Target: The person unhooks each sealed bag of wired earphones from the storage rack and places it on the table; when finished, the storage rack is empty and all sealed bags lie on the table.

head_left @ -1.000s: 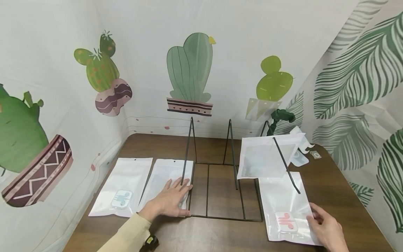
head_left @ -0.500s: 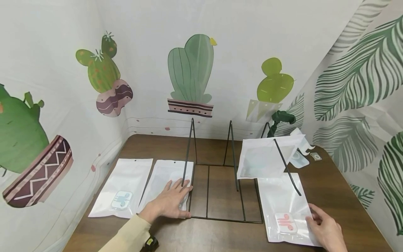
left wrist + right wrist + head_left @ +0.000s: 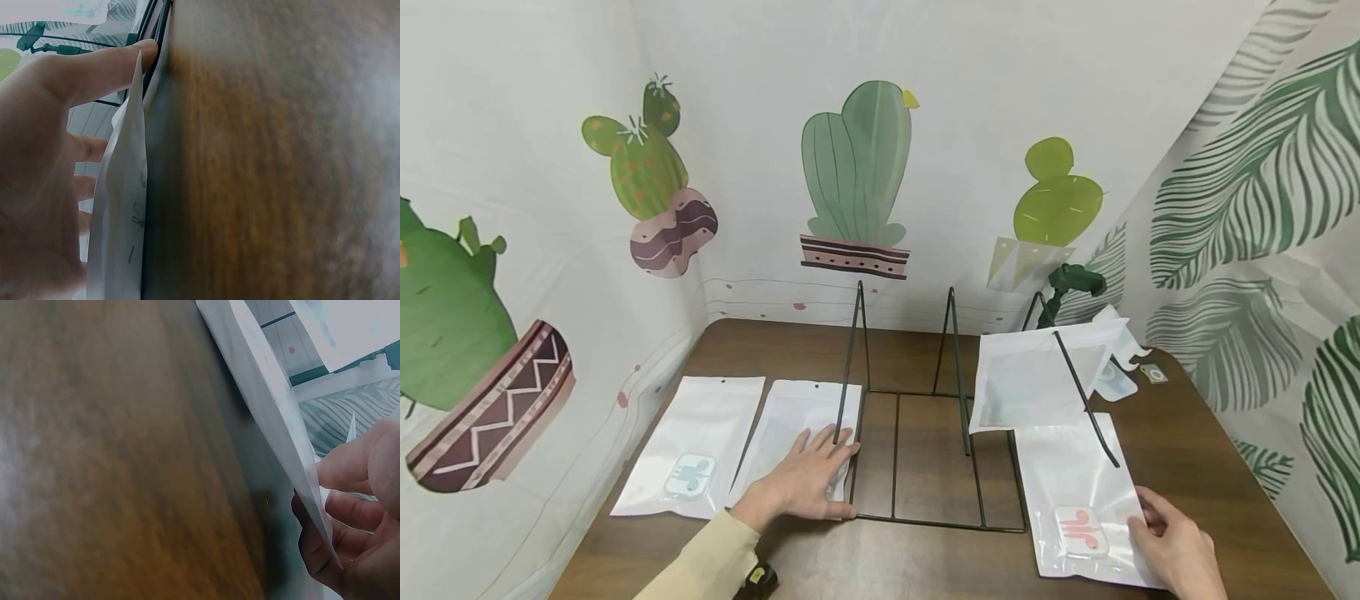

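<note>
My left hand point(image 3: 808, 479) lies with spread fingers on a white zip pouch point(image 3: 790, 417) and the near left corner of a black wire display rack point(image 3: 940, 525). In the left wrist view the thumb touches the rack's wire, beside the pouch's edge point(image 3: 119, 206). My right hand point(image 3: 1180, 542) pinches the right edge of another white pouch point(image 3: 1056, 467), thumb above and fingers beneath. That pouch lies flat and shows a pink earphone print on a white case point(image 3: 1081, 532). Above it, one more pouch point(image 3: 1037, 379) hangs on the rack's right hook.
At far left lies a white pouch point(image 3: 703, 425) with a blue-print earphone case point(image 3: 690, 475). A dark green clamp-like stand point(image 3: 1071, 279) and small white pieces point(image 3: 1114, 379) are at the back right. A black object point(image 3: 758, 581) sits by the left sleeve. Printed cloth hangs behind the table.
The hanging pouch has swung slightly. Both hands stay in place, the left on the rack and pouch, the right at the pouch's edge.
</note>
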The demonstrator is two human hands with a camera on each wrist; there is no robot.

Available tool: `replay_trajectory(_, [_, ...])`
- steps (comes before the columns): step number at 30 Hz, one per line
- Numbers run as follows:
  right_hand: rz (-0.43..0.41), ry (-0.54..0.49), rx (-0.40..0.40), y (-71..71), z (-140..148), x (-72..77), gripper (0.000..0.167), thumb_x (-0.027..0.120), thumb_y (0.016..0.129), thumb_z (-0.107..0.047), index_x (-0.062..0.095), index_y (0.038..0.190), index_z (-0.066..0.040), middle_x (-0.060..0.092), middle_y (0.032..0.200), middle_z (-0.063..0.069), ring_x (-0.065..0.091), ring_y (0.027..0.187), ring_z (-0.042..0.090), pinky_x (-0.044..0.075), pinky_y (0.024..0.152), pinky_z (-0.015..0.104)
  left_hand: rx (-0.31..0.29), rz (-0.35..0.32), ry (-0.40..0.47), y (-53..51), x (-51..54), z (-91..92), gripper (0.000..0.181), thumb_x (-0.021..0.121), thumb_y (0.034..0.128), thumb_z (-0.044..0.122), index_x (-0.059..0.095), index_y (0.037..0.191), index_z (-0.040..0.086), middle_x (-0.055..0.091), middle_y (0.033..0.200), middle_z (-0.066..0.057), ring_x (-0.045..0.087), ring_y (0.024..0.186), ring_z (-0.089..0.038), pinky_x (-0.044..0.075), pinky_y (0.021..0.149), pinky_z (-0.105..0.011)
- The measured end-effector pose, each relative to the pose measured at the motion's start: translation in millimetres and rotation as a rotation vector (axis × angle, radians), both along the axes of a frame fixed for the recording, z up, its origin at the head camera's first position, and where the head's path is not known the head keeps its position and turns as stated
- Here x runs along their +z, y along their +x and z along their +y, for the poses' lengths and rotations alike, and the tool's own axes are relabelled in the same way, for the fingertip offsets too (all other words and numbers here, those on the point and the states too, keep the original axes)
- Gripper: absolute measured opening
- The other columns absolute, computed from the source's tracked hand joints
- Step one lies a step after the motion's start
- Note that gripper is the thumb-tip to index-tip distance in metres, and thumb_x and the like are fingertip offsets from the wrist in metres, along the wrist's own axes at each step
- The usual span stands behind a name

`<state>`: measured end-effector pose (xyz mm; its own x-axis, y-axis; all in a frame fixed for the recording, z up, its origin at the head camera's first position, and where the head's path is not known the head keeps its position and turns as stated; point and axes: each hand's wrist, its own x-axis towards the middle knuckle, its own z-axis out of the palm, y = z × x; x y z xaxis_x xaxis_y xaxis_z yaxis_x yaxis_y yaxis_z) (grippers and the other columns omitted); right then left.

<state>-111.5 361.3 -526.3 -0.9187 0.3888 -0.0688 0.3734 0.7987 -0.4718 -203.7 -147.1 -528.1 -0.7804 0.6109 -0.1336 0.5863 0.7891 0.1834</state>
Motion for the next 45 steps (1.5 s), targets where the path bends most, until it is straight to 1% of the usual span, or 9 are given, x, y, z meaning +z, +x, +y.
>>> replay_trajectory(11, [0.056,0.042,0.031,3.4,-0.8,-2.4,0.043,0.063,0.083,-0.015,0.059,0.122,0.004,0.072,0.086,0.011,0.054,0.066,0.009,0.039,0.060,0.030,0.005,-0.008,0.003,-0.6,-0.1,0.7,0.099,0.061,0.0763,0.074,0.034,0.151,0.015,0.025,0.161,-0.012,0.019,0.148,-0.036,0.014,0.115,-0.065])
replay_trajectory(15, [0.077,0.081,0.064,4.3,-0.7,-3.2,0.042,0.063,0.082,-0.014,0.060,0.119,0.005,0.070,0.080,0.008,0.052,0.063,0.013,0.039,0.058,0.031,0.004,-0.010,0.002,-0.6,-0.4,0.5,0.099,0.060,0.0764,0.074,0.034,0.151,0.015,0.024,0.161,-0.012,0.019,0.148,-0.036,0.014,0.116,-0.065])
replay_trajectory(17, [0.057,0.097,0.074,4.0,-0.7,-2.3,0.042,0.063,0.082,-0.015,0.059,0.118,0.005,0.069,0.080,0.010,0.054,0.064,0.017,0.041,0.058,0.035,0.003,-0.011,0.002,-0.6,-1.2,0.6,0.099,0.060,0.0765,0.074,0.034,0.151,0.015,0.024,0.161,-0.012,0.019,0.148,-0.036,0.014,0.116,-0.065])
replay_trajectory(22, [-0.056,0.087,0.062,1.4,-0.8,1.0,0.047,0.061,0.083,-0.020,0.055,0.123,0.005,0.067,0.089,0.018,0.058,0.073,0.030,0.045,0.066,0.049,0.002,-0.009,0.005,0.2,-1.0,1.1,0.099,0.061,0.0765,0.074,0.034,0.151,0.015,0.025,0.161,-0.012,0.019,0.148,-0.036,0.014,0.116,-0.065])
replay_trajectory(24, [-0.083,0.080,0.057,1.2,-0.7,1.5,0.049,0.061,0.083,-0.021,0.054,0.124,0.005,0.066,0.090,0.018,0.058,0.075,0.031,0.045,0.066,0.050,0.004,-0.009,0.006,0.4,-0.6,1.1,0.099,0.061,0.0763,0.074,0.034,0.151,0.015,0.025,0.161,-0.012,0.019,0.148,-0.036,0.014,0.116,-0.065])
replay_trajectory(29, [-0.099,0.078,0.042,1.5,-0.7,1.8,0.049,0.062,0.082,-0.022,0.055,0.123,0.005,0.065,0.089,0.016,0.057,0.075,0.031,0.046,0.063,0.048,0.008,-0.014,0.007,0.8,-1.0,0.9,0.099,0.062,0.0755,0.073,0.035,0.151,0.015,0.025,0.160,-0.012,0.019,0.148,-0.036,0.014,0.116,-0.065])
replay_trajectory(35, [-0.105,0.074,0.057,2.0,0.4,1.8,0.048,0.062,0.084,-0.024,0.056,0.122,0.004,0.066,0.093,0.018,0.058,0.079,0.035,0.046,0.065,0.052,0.011,-0.014,-0.003,1.3,-1.0,1.0,0.100,0.060,0.0757,0.075,0.033,0.152,0.016,0.023,0.161,-0.011,0.017,0.149,-0.035,0.013,0.116,-0.064])
replay_trajectory(39, [-0.102,0.079,0.056,1.7,-0.3,2.2,0.046,0.062,0.084,-0.023,0.057,0.121,0.004,0.066,0.090,0.016,0.058,0.078,0.033,0.046,0.066,0.051,0.008,-0.018,0.000,0.9,0.1,1.2,0.100,0.059,0.0763,0.075,0.033,0.152,0.016,0.023,0.161,-0.011,0.017,0.148,-0.036,0.013,0.116,-0.064])
replay_trajectory(45, [-0.080,0.086,0.068,2.7,0.7,1.3,0.044,0.062,0.083,-0.023,0.060,0.119,0.002,0.066,0.087,0.011,0.058,0.077,0.032,0.044,0.064,0.047,0.007,-0.016,-0.001,0.4,1.0,1.2,0.098,0.060,0.0767,0.075,0.034,0.151,0.016,0.024,0.161,-0.011,0.018,0.148,-0.036,0.013,0.116,-0.064])
